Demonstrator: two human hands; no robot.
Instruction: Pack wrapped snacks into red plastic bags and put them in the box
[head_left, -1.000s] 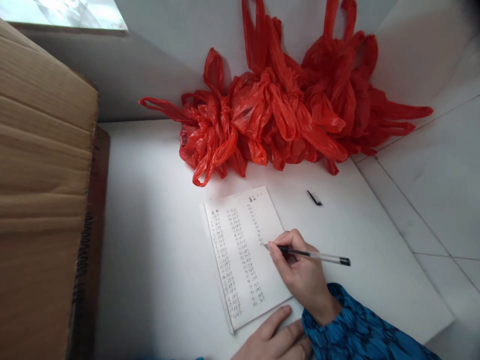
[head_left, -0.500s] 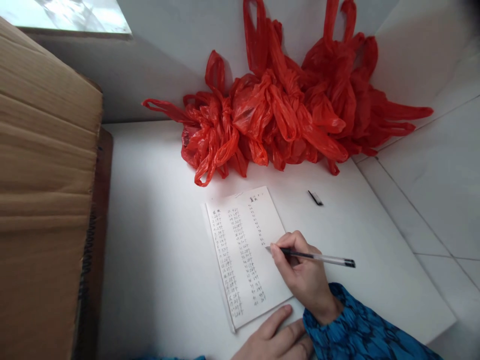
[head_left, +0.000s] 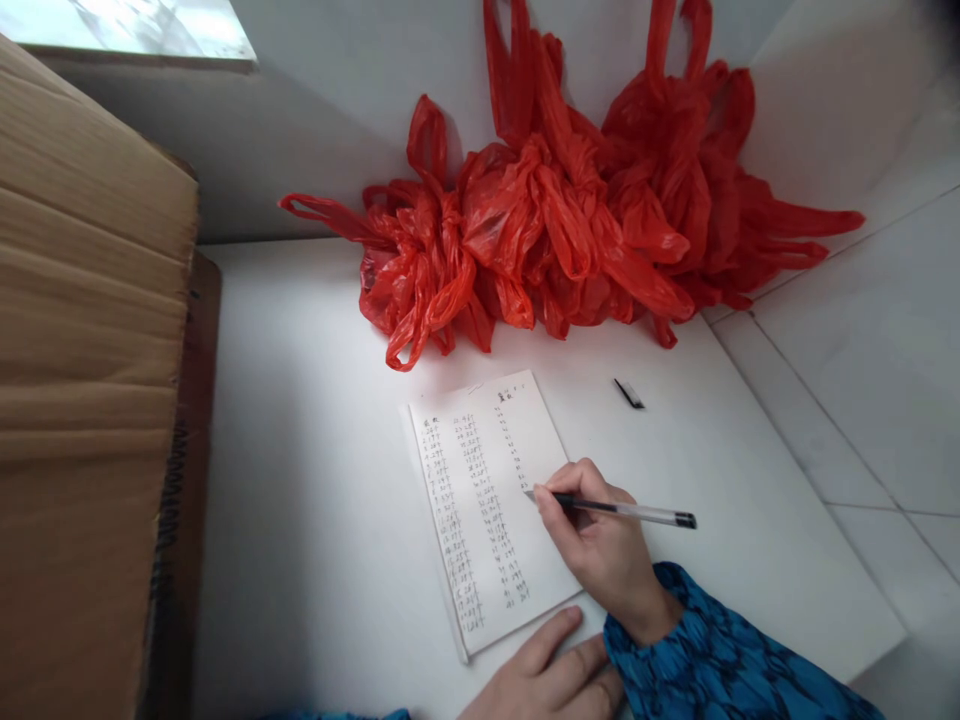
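Observation:
A white notepad (head_left: 495, 560) lies on the table, with columns of handwritten numbers and characters on its page. My right hand (head_left: 596, 535) grips a pen (head_left: 637, 512) with a clear barrel and black ends. The pen's tip is at the page, beside the lower end of the short right-hand column; whether it touches the paper I cannot tell. My left hand (head_left: 551, 675) lies flat with its fingers stretched out at the pad's bottom edge, partly cut off by the frame. A black and clear pen cap (head_left: 628, 393) rests on the table right of the pad.
Several knotted red plastic bags (head_left: 525, 220) are heaped at the back of the white table (head_left: 262, 480), against the wall. On the left stands a tall cardboard box (head_left: 82, 400). White tiles (head_left: 862, 400) lie beyond the table's right edge.
The pen and my right hand have shifted very slightly left. The camera view has also moved a little. My left hand stays at the pad's bottom edge.

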